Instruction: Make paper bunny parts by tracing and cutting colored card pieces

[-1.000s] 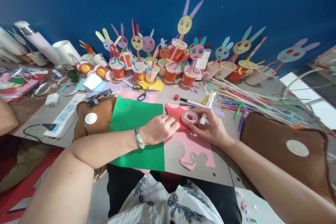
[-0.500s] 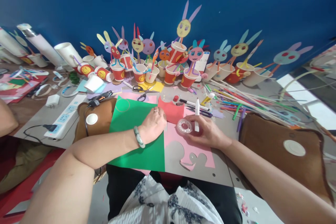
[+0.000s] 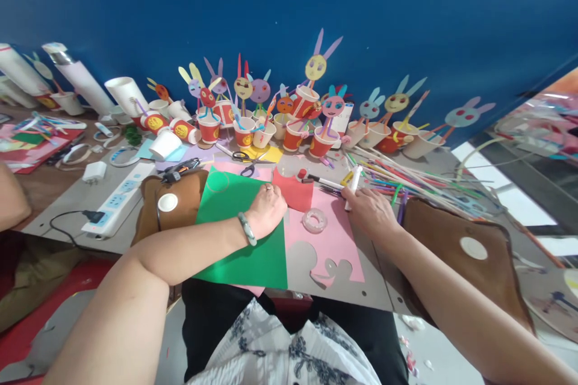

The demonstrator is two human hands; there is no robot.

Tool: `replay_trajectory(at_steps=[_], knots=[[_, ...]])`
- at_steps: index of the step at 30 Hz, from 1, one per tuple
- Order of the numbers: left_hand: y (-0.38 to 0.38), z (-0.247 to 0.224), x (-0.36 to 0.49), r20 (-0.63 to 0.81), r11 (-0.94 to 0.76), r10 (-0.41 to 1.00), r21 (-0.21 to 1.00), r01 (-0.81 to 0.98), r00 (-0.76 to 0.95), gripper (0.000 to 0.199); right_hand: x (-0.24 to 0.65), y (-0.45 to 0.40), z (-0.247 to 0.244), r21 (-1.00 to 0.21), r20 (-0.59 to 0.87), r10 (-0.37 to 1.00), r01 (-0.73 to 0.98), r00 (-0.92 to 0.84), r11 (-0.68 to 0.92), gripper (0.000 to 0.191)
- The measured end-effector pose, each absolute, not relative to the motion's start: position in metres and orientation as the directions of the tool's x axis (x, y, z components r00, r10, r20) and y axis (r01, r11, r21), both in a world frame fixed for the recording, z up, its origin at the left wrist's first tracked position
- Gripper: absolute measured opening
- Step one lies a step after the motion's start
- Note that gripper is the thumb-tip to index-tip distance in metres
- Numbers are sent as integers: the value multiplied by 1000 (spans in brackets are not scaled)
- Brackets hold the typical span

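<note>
My left hand (image 3: 267, 212) rests closed at the right part of a green sheet of paper (image 3: 241, 252). What its curled fingers hold, if anything, is hidden. A pencilled circle (image 3: 218, 180) shows near the sheet's top left corner. In my right hand (image 3: 371, 212) is a white marker (image 3: 354, 183), held upright and slightly tilted over the right edge of a pink sheet (image 3: 332, 234). That sheet has round pieces cut out of it. Between my hands a roll of clear tape (image 3: 315, 221) lies flat on the pink paper. Red paper (image 3: 295, 191) lies just behind it.
Paper cups with paper rabbit figures (image 3: 320, 143) line the blue wall. Scissors (image 3: 249, 159) lie behind the green sheet. Coloured sticks (image 3: 406, 171) spread at right. Brown cushions (image 3: 456, 252) flank the work area. A power strip (image 3: 121, 204) and another person's arm (image 3: 13, 197) are at left.
My right hand has let go of the tape roll and moved right with the marker. The tape now lies by itself on the pink paper. The left hand stays on the green sheet.
</note>
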State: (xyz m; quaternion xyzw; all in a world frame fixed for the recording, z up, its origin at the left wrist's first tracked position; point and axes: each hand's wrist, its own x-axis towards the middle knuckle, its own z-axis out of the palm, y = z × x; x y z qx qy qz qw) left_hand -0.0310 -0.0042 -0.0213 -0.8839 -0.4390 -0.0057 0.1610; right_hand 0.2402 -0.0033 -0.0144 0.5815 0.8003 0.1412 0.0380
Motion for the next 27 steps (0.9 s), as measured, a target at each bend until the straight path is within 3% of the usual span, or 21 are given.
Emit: replay_trajectory(at_steps=[5, 9, 14, 18, 22, 27], knots=[[4, -26, -32, 184, -535, 794, -244, 809, 580, 29, 238, -4, -8, 319, 18, 948, 900, -318, 296, 25], [6, -27, -32, 161, -508, 823, -221, 832, 545, 30, 237, -7, 0, 329, 37, 950, 901, -311, 283, 23], [4, -25, -31, 139, -494, 839, -210, 844, 526, 27, 210, -2, 10, 229, 105, 925, 914, -365, 334, 26], [-1, -20, -31, 143, -496, 825, -280, 822, 547, 26, 185, 4, 12, 117, 140, 888, 898, -439, 425, 19], [-10, -12, -29, 144, -620, 736, -251, 744, 662, 27, 189, -3, 11, 54, 192, 870, 890, -454, 453, 15], [-24, -2, -29, 183, -775, 573, -198, 601, 799, 26, 223, -22, 6, 38, 131, 912, 921, -389, 387, 15]])
